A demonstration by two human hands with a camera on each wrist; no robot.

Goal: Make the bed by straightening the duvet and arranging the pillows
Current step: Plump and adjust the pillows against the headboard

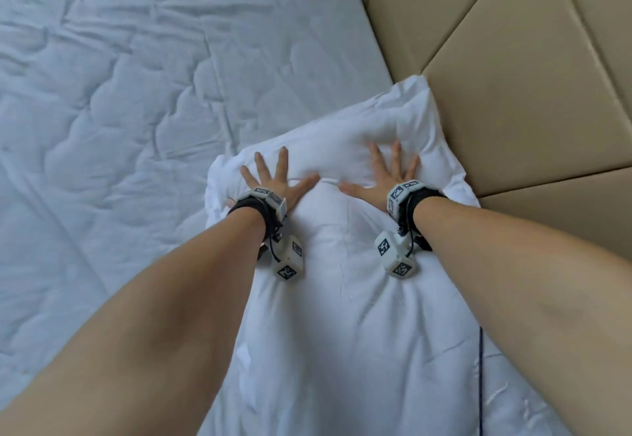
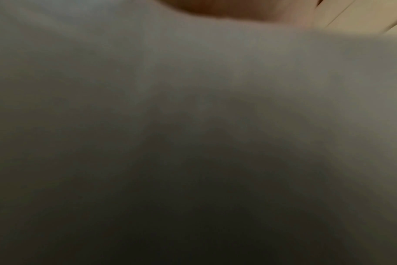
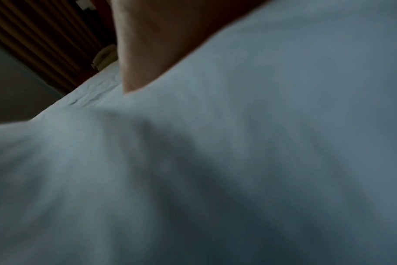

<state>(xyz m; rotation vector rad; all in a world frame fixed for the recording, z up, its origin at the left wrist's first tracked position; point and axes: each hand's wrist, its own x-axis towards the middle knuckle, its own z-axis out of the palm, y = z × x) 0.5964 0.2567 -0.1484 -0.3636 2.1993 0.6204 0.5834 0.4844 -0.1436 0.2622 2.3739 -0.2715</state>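
Observation:
A white pillow (image 1: pixel 345 134) lies at the head of the bed, its far corner against the tan headboard. My left hand (image 1: pixel 273 175) presses flat on its left part with the fingers spread. My right hand (image 1: pixel 386 172) lies flat on its right part, fingers spread too, and the cloth dents under both palms. A second white pillow or cushion (image 1: pixel 342 350) stretches toward me under my forearms. The quilted duvet (image 1: pixel 136 93) covers the bed to the left, lightly creased. In both wrist views white cloth (image 2: pixel 193 89) (image 3: pixel 261 125) fills the blurred picture.
The padded tan headboard (image 1: pixel 513 76) runs along the right, close to the pillow's edge. A thin dark cord (image 1: pixel 480 367) hangs at the lower right. In the right wrist view brown curtains (image 3: pixel 45 35) stand beyond the bed's far edge.

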